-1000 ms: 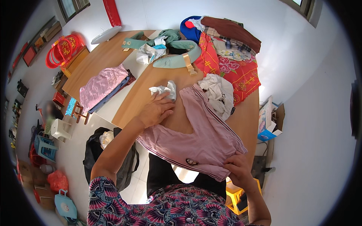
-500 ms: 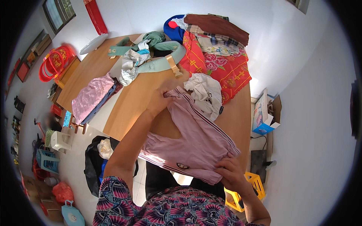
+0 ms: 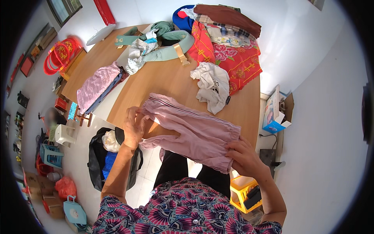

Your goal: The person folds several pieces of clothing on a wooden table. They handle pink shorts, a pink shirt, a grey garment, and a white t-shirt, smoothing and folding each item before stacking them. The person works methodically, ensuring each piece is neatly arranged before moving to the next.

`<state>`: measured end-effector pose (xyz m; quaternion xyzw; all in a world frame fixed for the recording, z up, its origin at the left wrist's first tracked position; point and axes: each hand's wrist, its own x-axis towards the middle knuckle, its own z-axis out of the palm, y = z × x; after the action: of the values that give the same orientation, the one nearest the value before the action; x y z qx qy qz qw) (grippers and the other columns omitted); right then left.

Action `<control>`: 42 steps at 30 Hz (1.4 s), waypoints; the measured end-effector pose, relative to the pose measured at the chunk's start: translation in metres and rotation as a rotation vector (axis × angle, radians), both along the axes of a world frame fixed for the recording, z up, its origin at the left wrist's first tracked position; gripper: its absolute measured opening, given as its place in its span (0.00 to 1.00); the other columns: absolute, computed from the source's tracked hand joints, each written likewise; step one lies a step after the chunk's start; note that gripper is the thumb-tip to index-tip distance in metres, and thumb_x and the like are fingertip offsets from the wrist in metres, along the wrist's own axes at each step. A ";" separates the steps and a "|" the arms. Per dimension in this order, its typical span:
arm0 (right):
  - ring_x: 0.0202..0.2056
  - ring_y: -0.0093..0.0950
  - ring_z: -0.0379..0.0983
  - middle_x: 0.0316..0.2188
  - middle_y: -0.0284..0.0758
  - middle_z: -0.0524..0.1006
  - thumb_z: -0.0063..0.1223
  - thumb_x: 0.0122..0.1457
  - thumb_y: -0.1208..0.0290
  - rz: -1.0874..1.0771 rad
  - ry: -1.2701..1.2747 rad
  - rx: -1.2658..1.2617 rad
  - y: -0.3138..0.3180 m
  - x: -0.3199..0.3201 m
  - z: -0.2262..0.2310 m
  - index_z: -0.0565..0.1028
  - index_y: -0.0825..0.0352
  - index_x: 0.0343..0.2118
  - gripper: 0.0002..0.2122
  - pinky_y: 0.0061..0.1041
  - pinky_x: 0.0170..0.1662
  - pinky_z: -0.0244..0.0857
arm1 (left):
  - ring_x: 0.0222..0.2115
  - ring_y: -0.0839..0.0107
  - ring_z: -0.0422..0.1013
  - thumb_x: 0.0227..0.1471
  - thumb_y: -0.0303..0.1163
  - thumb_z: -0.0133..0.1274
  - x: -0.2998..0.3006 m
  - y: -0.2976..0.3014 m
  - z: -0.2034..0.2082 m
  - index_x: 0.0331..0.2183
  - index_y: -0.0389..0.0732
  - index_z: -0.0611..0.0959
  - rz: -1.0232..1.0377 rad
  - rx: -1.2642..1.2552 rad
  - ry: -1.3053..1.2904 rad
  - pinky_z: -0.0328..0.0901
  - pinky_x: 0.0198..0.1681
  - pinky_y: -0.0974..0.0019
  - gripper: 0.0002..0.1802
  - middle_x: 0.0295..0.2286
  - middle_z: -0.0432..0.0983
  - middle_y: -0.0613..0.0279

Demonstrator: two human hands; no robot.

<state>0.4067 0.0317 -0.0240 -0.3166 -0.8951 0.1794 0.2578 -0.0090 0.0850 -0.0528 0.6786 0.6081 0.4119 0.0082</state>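
A pair of pink trousers (image 3: 187, 124) with dark-and-white side stripes lies across the near edge of the table, legs to the left and gathered waist to the right. My right hand (image 3: 245, 156) grips the waist end, thumb on top and fingers partly under the cloth. At the leg ends is my left hand (image 3: 135, 126), its fingers apart and the thumb touching the edge of the cloth. A crumpled white garment (image 3: 212, 85) lies just beyond the trousers.
On the wooden table (image 3: 156, 78) are a folded pink-and-blue clothing stack (image 3: 99, 85), a green padded carrier (image 3: 167, 52) with a buckle, and a red floral cloth (image 3: 237, 66) under piled clothes. A black bag (image 3: 97, 156) and a yellow stool (image 3: 241, 191) stand below.
The trousers have turned to lie flatter and more sideways, with both legs stretched left. My left hand has come down and left from the upper leg, its fingers loosened. My right hand keeps the waist.
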 end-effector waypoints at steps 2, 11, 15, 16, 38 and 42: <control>0.48 0.40 0.69 0.41 0.38 0.73 0.55 0.42 0.81 0.019 0.040 0.020 0.001 -0.002 -0.004 0.74 0.66 0.33 0.12 0.43 0.57 0.59 | 0.40 0.53 0.71 0.46 0.24 0.62 0.014 -0.024 0.003 0.38 0.36 0.79 -0.108 0.081 0.017 0.67 0.44 0.60 0.15 0.37 0.74 0.52; 0.47 0.43 0.68 0.41 0.40 0.71 0.52 0.37 0.84 -0.075 0.128 0.049 -0.002 -0.011 -0.024 0.72 0.66 0.29 0.12 0.40 0.55 0.60 | 0.45 0.51 0.69 0.42 0.30 0.64 0.156 0.075 0.033 0.55 0.47 0.74 -0.527 -0.135 0.084 0.66 0.47 0.55 0.35 0.47 0.69 0.52; 0.49 0.41 0.68 0.43 0.38 0.72 0.52 0.38 0.84 -0.095 0.129 0.037 -0.005 -0.015 -0.027 0.72 0.66 0.30 0.12 0.46 0.61 0.56 | 0.49 0.47 0.68 0.38 0.36 0.67 0.173 0.147 0.005 0.54 0.50 0.75 -0.393 -0.224 0.236 0.66 0.49 0.53 0.37 0.52 0.65 0.48; 0.50 0.41 0.68 0.43 0.38 0.73 0.52 0.38 0.83 -0.099 0.126 0.031 -0.004 -0.015 -0.028 0.72 0.66 0.30 0.12 0.47 0.62 0.55 | 0.49 0.47 0.68 0.37 0.37 0.67 0.175 0.160 0.005 0.53 0.50 0.75 -0.376 -0.276 0.266 0.67 0.49 0.52 0.37 0.52 0.64 0.48; 0.53 0.40 0.68 0.46 0.39 0.73 0.57 0.41 0.78 -0.158 -0.054 0.069 -0.007 -0.021 -0.020 0.74 0.65 0.33 0.12 0.51 0.63 0.53 | 0.48 0.49 0.69 0.47 0.28 0.61 0.024 0.069 0.015 0.40 0.37 0.82 -0.419 -0.042 0.201 0.65 0.51 0.55 0.15 0.42 0.76 0.50; 0.55 0.37 0.67 0.48 0.38 0.73 0.60 0.44 0.75 -0.136 -0.204 0.100 -0.004 -0.009 -0.018 0.74 0.64 0.35 0.12 0.51 0.63 0.51 | 0.39 0.52 0.70 0.49 0.27 0.59 0.035 0.112 0.005 0.34 0.37 0.80 -0.573 -0.173 0.201 0.65 0.43 0.57 0.09 0.33 0.74 0.51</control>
<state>0.3980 0.0277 -0.0418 -0.3799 -0.9010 0.0833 0.1923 0.0259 0.1969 -0.0480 0.8565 0.4225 0.2704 0.1215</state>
